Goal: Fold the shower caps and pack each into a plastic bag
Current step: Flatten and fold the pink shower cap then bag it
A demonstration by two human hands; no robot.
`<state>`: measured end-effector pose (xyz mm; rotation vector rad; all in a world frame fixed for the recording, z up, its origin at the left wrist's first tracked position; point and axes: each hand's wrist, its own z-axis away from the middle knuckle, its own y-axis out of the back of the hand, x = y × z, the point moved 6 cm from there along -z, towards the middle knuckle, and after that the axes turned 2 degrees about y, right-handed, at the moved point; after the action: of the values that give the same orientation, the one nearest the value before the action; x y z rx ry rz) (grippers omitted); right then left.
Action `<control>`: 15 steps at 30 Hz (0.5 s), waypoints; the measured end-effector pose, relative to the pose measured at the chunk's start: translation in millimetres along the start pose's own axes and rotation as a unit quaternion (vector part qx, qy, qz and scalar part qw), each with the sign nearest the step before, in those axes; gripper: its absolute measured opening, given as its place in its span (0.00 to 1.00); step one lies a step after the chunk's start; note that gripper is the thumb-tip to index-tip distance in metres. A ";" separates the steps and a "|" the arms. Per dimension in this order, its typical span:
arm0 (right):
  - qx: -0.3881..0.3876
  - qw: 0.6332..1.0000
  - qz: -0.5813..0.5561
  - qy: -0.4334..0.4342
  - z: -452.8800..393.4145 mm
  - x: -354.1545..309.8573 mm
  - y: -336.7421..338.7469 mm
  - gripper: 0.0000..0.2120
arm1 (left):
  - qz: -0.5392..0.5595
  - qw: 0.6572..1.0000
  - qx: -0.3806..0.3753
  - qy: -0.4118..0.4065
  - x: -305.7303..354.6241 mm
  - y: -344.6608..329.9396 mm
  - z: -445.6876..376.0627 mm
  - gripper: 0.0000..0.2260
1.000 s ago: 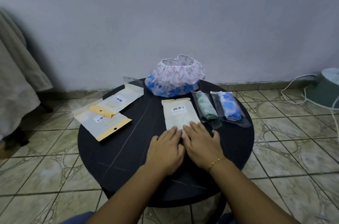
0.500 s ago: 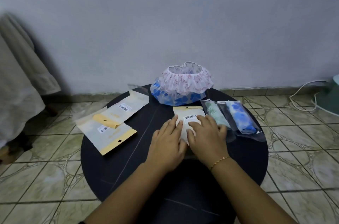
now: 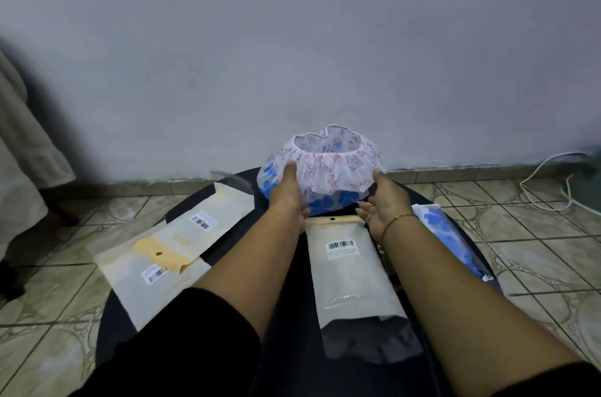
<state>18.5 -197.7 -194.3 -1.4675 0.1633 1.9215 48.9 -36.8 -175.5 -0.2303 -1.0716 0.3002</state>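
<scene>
A white shower cap with a red pattern sits on a blue-flowered cap at the far edge of the round black table. My left hand touches the stack's left side with straight fingers. My right hand is open at its right side, thumb at the cap's edge. A filled white bag with a barcode lies between my forearms. To the right lies a clear bag holding a folded blue cap. My right arm hides whatever lies between those two bags.
Two flat empty bags with yellow headers overlap at the table's left and hang over its edge. Pale cloth hangs at the far left. A white cable runs along the tiled floor by the wall at right.
Both hands left the barcode bag and reached forward to the stacked caps. My head moved closer and lower over the table.
</scene>
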 end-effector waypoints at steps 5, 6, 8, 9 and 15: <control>-0.019 0.998 -0.046 -0.028 -19.7 -4.5 -5.2 0.21 | -0.051 0.999 0.018 -0.010 0.0 -0.1 -34.9 0.20; -0.020 0.998 -0.051 -0.027 -21.7 -5.1 -6.0 0.20 | -0.049 0.999 0.017 -0.013 -1.1 1.2 -39.0 0.19; -0.022 0.997 -0.068 -0.022 -22.9 -4.7 -7.4 0.18 | -0.028 1.000 0.004 -0.012 -4.2 3.1 -45.0 0.19; -0.022 0.996 -0.086 -0.018 -23.0 -4.2 -7.4 0.19 | -0.011 1.000 -0.006 -0.013 -5.0 3.4 -45.2 0.21; -0.014 0.992 -0.128 0.014 3.5 -1.2 3.6 0.27 | 0.049 0.996 -0.048 -0.059 -5.3 24.0 -29.2 0.28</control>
<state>13.7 -199.2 -193.1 -1.4573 -0.0393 1.7036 69.4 -17.3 -201.2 -0.3554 -1.1955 0.3554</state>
